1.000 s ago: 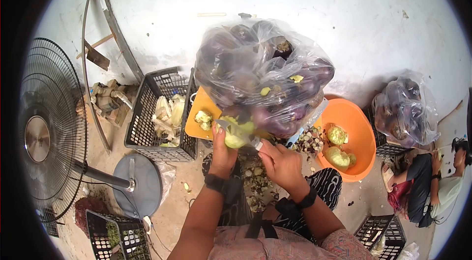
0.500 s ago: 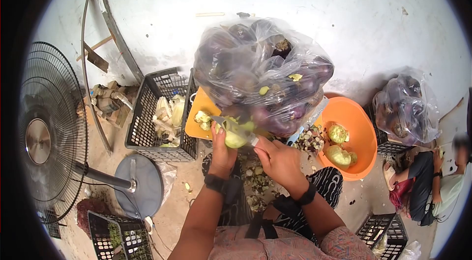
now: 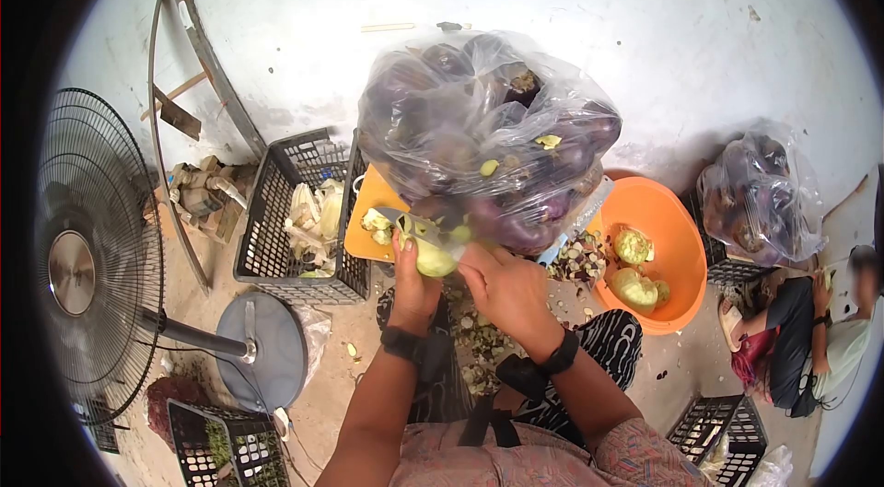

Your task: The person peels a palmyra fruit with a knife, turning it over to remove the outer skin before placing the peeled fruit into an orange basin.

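My left hand (image 3: 412, 289) is closed round a pale green peeled eggplant (image 3: 435, 260), thumb up along its left side. In my right hand (image 3: 511, 294) is a knife (image 3: 398, 217), its blade lying across the top of the eggplant and pointing up and left; the handle is hidden in my fist. Just beyond both hands, a large clear plastic bag (image 3: 433, 133) bulges with dark purple eggplants. A yellow board (image 3: 366, 243) carries pale cut pieces (image 3: 377, 224) left of the blade.
Right of the bag stands an orange basin (image 3: 689, 275) with peeled eggplants (image 3: 633, 288). Black crates (image 3: 304, 287), a fan (image 3: 72, 271) and its round base (image 3: 262, 349) are on the left. Trimmings (image 3: 483, 353) litter the floor below my hands. A person (image 3: 796, 330) sits far right near another eggplant bag (image 3: 760, 197).
My right hand and the knife have slid a little left and up across the eggplant. The left hand keeps its hold in nearly the same place.
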{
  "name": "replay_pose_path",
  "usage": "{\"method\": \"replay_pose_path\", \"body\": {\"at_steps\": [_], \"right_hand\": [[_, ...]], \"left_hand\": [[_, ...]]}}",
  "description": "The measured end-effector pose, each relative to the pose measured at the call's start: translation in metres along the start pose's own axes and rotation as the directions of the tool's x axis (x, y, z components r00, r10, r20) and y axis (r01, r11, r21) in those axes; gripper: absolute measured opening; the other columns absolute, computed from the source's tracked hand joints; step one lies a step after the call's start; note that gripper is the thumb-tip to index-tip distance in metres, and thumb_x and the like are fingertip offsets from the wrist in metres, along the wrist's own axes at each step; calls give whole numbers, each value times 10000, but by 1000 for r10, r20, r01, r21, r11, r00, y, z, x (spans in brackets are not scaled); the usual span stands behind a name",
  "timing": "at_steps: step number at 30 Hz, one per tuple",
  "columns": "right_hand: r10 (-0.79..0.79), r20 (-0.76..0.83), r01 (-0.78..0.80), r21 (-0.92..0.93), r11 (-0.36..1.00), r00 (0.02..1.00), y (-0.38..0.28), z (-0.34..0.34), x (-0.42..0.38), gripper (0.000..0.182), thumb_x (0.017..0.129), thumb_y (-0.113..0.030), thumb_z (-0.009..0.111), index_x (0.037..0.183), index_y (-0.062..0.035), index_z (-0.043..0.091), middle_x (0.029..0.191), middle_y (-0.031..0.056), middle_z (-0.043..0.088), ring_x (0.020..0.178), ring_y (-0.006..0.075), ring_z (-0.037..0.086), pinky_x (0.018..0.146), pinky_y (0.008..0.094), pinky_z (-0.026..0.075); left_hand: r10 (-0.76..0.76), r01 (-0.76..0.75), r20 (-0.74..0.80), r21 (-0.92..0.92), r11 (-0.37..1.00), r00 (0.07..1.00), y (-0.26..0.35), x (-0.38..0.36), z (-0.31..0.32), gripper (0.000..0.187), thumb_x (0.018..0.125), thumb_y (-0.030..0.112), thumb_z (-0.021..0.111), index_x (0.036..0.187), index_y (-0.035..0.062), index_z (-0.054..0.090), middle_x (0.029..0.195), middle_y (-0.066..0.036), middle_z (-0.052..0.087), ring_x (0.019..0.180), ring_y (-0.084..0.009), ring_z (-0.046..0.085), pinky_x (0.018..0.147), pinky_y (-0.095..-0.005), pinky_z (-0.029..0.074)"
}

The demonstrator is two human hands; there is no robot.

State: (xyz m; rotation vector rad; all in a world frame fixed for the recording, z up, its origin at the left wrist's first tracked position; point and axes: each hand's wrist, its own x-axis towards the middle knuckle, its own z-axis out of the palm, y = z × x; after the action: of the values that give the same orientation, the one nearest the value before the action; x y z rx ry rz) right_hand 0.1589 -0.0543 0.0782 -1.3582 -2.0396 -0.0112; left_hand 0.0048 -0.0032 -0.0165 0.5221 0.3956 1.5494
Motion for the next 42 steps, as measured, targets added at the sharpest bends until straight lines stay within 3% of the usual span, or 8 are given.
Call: {"method": "replay_pose_path", "body": {"at_steps": [3,5,15,17,24,36,38,42], "right_hand": [[-12,-16,12,8,1000,1000,2,1,-2,265,860,-254,673,1112,-172,670,780,81,639,603,319,621,529,421,476],[-32,-113,37,38,999,993,4,-1,-6,194,878,-284,650,997,-132,634,648,68,565,560,295,591,502,416,458],[35,-103,-27,79,996,994,17,-12,-33,202,868,-257,670,1042,-156,649,652,74,570,550,294,585,494,411,437],[41,-20,-40,28,999,999,16,-13,-28,282,856,-247,691,1090,-92,664,709,89,630,580,297,618,510,394,467],[47,-47,-45,39,998,998,8,-9,-11,257,863,-234,675,1081,-98,662,729,97,644,620,298,637,533,395,480],[87,-40,-83,104,991,995,13,-10,-29,129,877,-255,644,922,-136,622,692,86,618,614,310,625,542,424,479],[163,-38,-153,189,970,986,10,-16,-33,129,883,-219,644,888,-93,616,688,102,620,619,325,615,546,413,464],[183,5,-181,181,967,983,6,-17,-25,131,883,-214,641,877,-88,608,694,111,621,627,330,616,549,423,459]], "left_hand": [[4,-4,-5,13,1000,1000,0,-1,2,557,990,257,491,1470,155,226,1379,-115,432,1262,-275,459,1053,-462,404],[12,-11,-5,40,999,1000,0,-3,3,554,985,248,496,1464,155,234,1380,-117,428,1263,-279,458,1054,-466,403],[58,-60,34,60,996,998,1,-4,10,530,968,230,504,1438,149,272,1363,-113,436,1259,-274,462,1052,-460,405],[53,-55,33,54,997,998,3,-4,11,529,970,232,503,1438,148,272,1360,-113,439,1257,-274,464,1053,-461,405],[52,-54,37,50,997,998,2,-4,12,540,977,249,497,1448,143,255,1366,-122,436,1254,-280,468,1055,-469,404],[46,-49,52,63,997,998,2,-4,7,569,977,257,504,1461,148,227,1400,-128,417,1275,-297,456,1056,-484,405],[36,-39,33,75,996,999,0,-4,7,573,974,257,508,1463,153,228,1402,-126,417,1276,-298,455,1059,-485,403],[31,-33,31,60,998,999,-1,-2,1,582,970,269,517,1467,165,233,1407,-117,415,1279,-296,453,1071,-484,391]]}}
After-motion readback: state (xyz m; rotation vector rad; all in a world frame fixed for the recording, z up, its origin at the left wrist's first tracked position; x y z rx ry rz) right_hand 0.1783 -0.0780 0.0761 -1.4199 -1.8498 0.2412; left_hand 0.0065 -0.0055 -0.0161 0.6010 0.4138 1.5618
